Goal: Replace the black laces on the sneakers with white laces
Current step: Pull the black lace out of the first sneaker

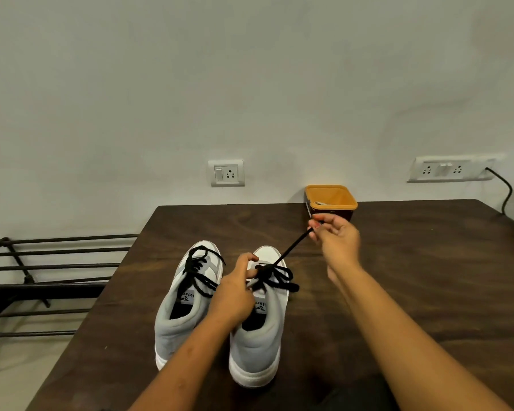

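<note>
**A taut black lace [294,246]**

Our right hand [334,235] pinches its end in a narrow grip, raised above the tabletop [398,277]. Our left hand [238,289] (fingers curled) pinches the knot over the right sneaker [258,345].

Left sneaker [187,307], lower centre of frame: grey label [188,298] inside the opening, black lettering reads "Vela", further letters cut off; small logo mark beside it.

Right sneaker [258,327]: same kind of label [261,306], only "lar" legible, the rest covered by the left hand [235,295].

Orange tub [330,200], upper right of the table: small print on the rim, too small to read.
</note>
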The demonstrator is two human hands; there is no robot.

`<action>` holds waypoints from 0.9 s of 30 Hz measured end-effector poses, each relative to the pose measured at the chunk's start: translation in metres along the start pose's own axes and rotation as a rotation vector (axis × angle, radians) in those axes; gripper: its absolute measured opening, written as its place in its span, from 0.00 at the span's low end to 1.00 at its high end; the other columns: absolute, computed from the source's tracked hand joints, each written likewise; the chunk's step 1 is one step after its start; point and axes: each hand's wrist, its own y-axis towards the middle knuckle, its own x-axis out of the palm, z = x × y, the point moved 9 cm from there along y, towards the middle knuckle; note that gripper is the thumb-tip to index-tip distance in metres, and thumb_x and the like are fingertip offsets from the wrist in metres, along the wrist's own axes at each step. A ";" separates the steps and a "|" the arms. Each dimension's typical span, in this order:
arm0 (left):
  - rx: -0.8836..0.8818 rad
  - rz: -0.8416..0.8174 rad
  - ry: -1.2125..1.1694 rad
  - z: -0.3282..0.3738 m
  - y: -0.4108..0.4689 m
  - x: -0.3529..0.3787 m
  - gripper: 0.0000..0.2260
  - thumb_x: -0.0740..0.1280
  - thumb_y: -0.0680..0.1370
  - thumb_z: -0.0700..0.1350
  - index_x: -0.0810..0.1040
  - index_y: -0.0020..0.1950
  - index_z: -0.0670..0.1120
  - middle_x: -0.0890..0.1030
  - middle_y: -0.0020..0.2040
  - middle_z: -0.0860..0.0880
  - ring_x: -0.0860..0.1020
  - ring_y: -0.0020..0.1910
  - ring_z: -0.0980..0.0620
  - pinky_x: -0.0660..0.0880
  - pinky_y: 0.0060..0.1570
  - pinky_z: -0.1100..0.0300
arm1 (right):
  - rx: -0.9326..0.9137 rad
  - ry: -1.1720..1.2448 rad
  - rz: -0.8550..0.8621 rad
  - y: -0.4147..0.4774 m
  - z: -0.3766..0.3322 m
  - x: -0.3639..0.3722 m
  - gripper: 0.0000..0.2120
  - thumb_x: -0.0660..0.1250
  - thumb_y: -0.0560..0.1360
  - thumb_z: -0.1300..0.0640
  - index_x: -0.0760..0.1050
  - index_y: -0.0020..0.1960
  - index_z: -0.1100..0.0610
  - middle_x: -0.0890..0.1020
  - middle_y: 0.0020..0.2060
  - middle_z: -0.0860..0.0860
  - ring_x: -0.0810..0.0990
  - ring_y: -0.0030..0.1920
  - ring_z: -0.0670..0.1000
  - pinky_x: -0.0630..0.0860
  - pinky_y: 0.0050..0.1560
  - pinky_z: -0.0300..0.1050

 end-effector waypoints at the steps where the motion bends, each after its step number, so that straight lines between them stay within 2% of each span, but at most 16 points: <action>1: 0.001 0.017 0.052 0.000 0.000 -0.003 0.26 0.58 0.73 0.30 0.65 0.64 0.56 0.80 0.59 0.54 0.79 0.53 0.53 0.77 0.46 0.55 | 0.000 0.051 0.062 0.003 -0.003 -0.011 0.09 0.65 0.76 0.69 0.78 0.45 0.56 0.81 0.40 0.52 0.80 0.42 0.44 0.79 0.40 0.31; 5: 0.012 0.043 0.136 0.003 -0.001 -0.009 0.20 0.58 0.74 0.33 0.66 0.62 0.51 0.80 0.57 0.53 0.78 0.54 0.50 0.76 0.46 0.53 | 0.033 0.116 0.368 0.012 0.004 -0.060 0.07 0.64 0.77 0.68 0.78 0.53 0.61 0.81 0.44 0.53 0.81 0.48 0.48 0.78 0.40 0.31; 7: 0.005 0.050 0.154 0.003 -0.001 -0.009 0.17 0.59 0.75 0.34 0.69 0.60 0.49 0.80 0.56 0.50 0.77 0.57 0.48 0.76 0.50 0.53 | 0.045 0.033 0.402 0.017 0.011 -0.071 0.09 0.64 0.77 0.69 0.79 0.51 0.58 0.80 0.48 0.55 0.81 0.51 0.50 0.78 0.42 0.32; 8: 0.002 0.059 0.162 0.002 0.000 -0.009 0.15 0.60 0.75 0.36 0.71 0.59 0.49 0.81 0.56 0.49 0.77 0.57 0.47 0.76 0.50 0.52 | 0.040 -0.112 0.354 0.020 0.013 -0.070 0.11 0.64 0.77 0.68 0.79 0.51 0.55 0.80 0.52 0.55 0.80 0.52 0.50 0.78 0.45 0.35; 10: -0.008 0.076 0.183 0.002 -0.001 -0.009 0.13 0.62 0.76 0.39 0.73 0.58 0.51 0.81 0.55 0.50 0.78 0.55 0.47 0.76 0.50 0.52 | 0.016 -0.546 0.102 0.023 0.017 -0.048 0.14 0.65 0.76 0.66 0.80 0.55 0.50 0.79 0.59 0.53 0.78 0.55 0.51 0.75 0.52 0.41; 12: -0.002 0.074 0.191 0.003 -0.002 -0.008 0.13 0.62 0.76 0.41 0.75 0.60 0.52 0.81 0.56 0.51 0.78 0.55 0.48 0.75 0.51 0.54 | 0.004 -0.905 -0.301 0.009 0.034 -0.007 0.18 0.66 0.76 0.65 0.77 0.63 0.52 0.77 0.64 0.53 0.75 0.62 0.52 0.71 0.58 0.39; 14: 0.008 0.069 0.213 0.007 -0.003 -0.006 0.15 0.62 0.77 0.43 0.74 0.63 0.52 0.81 0.56 0.50 0.78 0.54 0.47 0.75 0.50 0.55 | -0.002 -1.178 -0.631 -0.014 0.054 0.027 0.19 0.67 0.76 0.60 0.75 0.67 0.50 0.76 0.65 0.52 0.73 0.65 0.53 0.69 0.59 0.38; 15: 0.009 0.070 0.222 0.009 -0.004 -0.006 0.15 0.63 0.77 0.43 0.75 0.63 0.53 0.81 0.54 0.49 0.78 0.53 0.46 0.75 0.49 0.55 | -0.016 -1.264 -0.722 -0.023 0.060 0.039 0.19 0.67 0.76 0.57 0.75 0.66 0.48 0.76 0.64 0.52 0.73 0.65 0.55 0.69 0.61 0.41; 17: 0.005 0.076 0.226 0.009 -0.005 -0.006 0.14 0.63 0.76 0.44 0.75 0.62 0.52 0.80 0.49 0.46 0.78 0.49 0.45 0.73 0.45 0.55 | -0.061 -1.368 -0.790 -0.033 0.064 0.054 0.18 0.68 0.76 0.55 0.76 0.64 0.45 0.73 0.60 0.51 0.71 0.65 0.57 0.69 0.63 0.48; 19: -0.004 0.076 0.226 0.009 -0.006 -0.006 0.14 0.64 0.76 0.44 0.76 0.61 0.52 0.79 0.48 0.46 0.77 0.48 0.45 0.72 0.44 0.55 | -0.097 -1.407 -0.771 -0.037 0.060 0.061 0.15 0.69 0.75 0.54 0.78 0.61 0.46 0.74 0.62 0.50 0.72 0.64 0.56 0.73 0.59 0.49; 22: -0.010 0.073 0.235 0.008 -0.006 -0.006 0.14 0.64 0.76 0.45 0.75 0.61 0.53 0.79 0.50 0.47 0.77 0.50 0.46 0.73 0.46 0.55 | -0.137 -1.375 -0.695 -0.040 0.047 0.063 0.09 0.67 0.77 0.54 0.81 0.55 0.47 0.82 0.53 0.50 0.79 0.52 0.52 0.74 0.46 0.45; 25: -0.020 0.059 0.238 0.008 -0.005 -0.006 0.14 0.64 0.76 0.45 0.75 0.61 0.53 0.79 0.51 0.46 0.77 0.51 0.45 0.73 0.46 0.55 | -0.184 -1.311 -0.585 -0.031 0.038 0.060 0.09 0.64 0.77 0.56 0.82 0.51 0.48 0.84 0.49 0.49 0.81 0.50 0.52 0.76 0.46 0.45; 27: -0.021 0.054 0.245 0.009 -0.005 -0.005 0.14 0.63 0.77 0.44 0.75 0.62 0.53 0.79 0.52 0.46 0.77 0.51 0.45 0.74 0.47 0.54 | -0.167 -1.158 -0.427 -0.015 0.028 0.046 0.10 0.63 0.77 0.59 0.83 0.49 0.50 0.84 0.46 0.50 0.82 0.46 0.52 0.79 0.49 0.48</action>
